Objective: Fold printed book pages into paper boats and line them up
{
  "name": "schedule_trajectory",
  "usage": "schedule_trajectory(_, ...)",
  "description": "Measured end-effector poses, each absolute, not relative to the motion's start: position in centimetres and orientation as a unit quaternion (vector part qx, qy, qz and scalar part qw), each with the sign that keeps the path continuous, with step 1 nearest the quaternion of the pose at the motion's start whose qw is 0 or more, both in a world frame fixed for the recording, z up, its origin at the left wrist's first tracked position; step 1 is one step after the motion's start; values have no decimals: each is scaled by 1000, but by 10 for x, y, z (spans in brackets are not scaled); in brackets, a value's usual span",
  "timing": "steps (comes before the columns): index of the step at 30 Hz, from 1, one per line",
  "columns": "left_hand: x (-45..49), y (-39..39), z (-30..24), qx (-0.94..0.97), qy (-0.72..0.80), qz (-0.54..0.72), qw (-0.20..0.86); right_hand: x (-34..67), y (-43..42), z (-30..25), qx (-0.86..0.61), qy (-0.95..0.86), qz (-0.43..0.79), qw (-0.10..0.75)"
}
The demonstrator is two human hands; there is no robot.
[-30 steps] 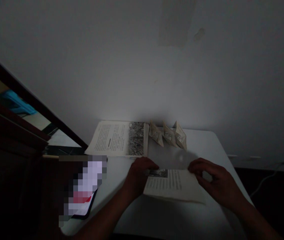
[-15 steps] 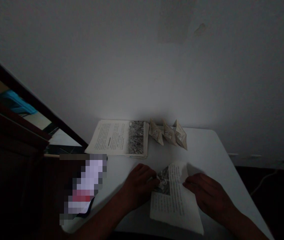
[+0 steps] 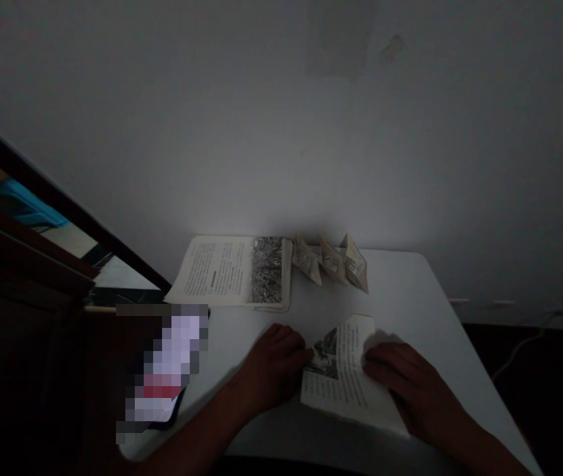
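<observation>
A printed paper sheet (image 3: 348, 380) with folded upper corners lies near the front of the white table, its near part bent upward. My left hand (image 3: 279, 363) is closed at its left side, fingers curled and fingertips at the edge by the dark picture. On the opposite edge my right hand (image 3: 405, 377) is closed, fingers together over the paper and thumb hidden. Behind the sheet, three folded paper boats (image 3: 332, 263) stand in a row against a stack of printed pages (image 3: 222, 271).
On the table's (image 3: 400, 284) left edge lies a phone (image 3: 170, 363) with a blurred-out screen. The wall (image 3: 242, 132) rises right behind the table. A dark slanted frame (image 3: 88, 221) stands at the left, and a pale cable (image 3: 522, 344) runs at the right.
The sheet's near edge has come up and away from me, so less of its lower part shows. Both hands stay at its sides. The view has shifted slightly.
</observation>
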State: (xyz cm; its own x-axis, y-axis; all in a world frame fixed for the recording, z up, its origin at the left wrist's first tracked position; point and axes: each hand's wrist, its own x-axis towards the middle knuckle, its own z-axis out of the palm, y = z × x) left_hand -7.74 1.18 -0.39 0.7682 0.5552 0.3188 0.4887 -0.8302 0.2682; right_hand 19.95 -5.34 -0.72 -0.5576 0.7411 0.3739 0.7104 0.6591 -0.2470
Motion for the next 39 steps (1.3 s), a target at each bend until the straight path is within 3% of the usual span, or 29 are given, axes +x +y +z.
schedule_trajectory(7, -76, 14, -10, 926, 281, 228, 109, 198, -53, -9, -450, -857, 64, 242)
schedule_trajectory(17, -68, 8, -1, 902, 376, 169, 127, 187, -51, -14, -555, -793, 72, 241)
schedule_trajectory(39, -56, 6, 15, 858, 490, 67, 136, 175, -44, -3, -646, -747, 61, 145)
